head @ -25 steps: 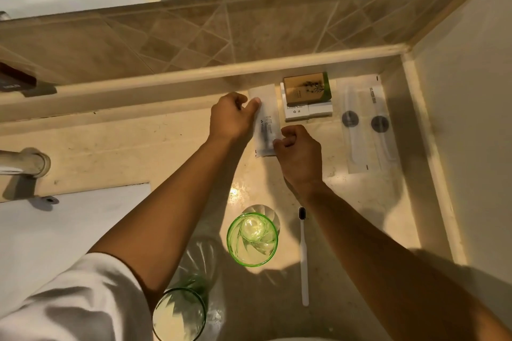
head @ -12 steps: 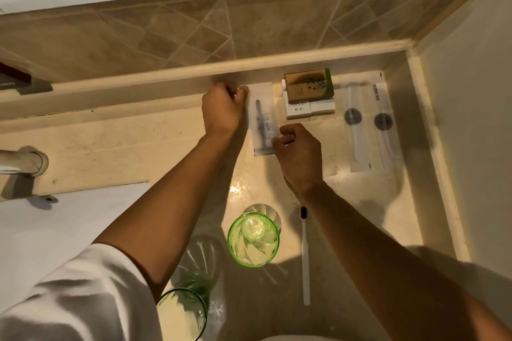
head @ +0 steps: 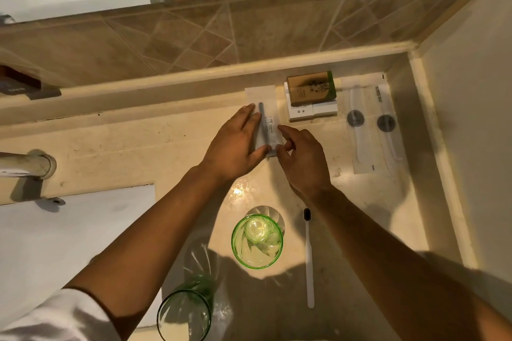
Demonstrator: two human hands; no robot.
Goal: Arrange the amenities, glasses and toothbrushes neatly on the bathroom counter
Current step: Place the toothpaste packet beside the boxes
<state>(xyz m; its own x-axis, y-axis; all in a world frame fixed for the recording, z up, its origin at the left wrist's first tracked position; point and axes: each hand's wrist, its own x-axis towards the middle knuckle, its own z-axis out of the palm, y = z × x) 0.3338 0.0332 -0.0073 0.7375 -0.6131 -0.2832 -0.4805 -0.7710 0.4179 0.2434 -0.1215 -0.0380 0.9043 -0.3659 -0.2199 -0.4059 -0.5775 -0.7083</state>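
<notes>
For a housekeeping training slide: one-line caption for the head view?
Both hands, left and right, square a sachet against the counter's back ledge, beside the boxes.

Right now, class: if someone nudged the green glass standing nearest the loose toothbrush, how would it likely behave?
The green glass stands upright and tall, so a high push would probably tip it. It looks like thin glass, likely fragile. Its round body might roll toward the toothbrush if toppled.

Packet [head: 264, 97] lies left of boxes [head: 311, 98]; glass [head: 257, 241] left of toothbrush [head: 309, 257].
</notes>
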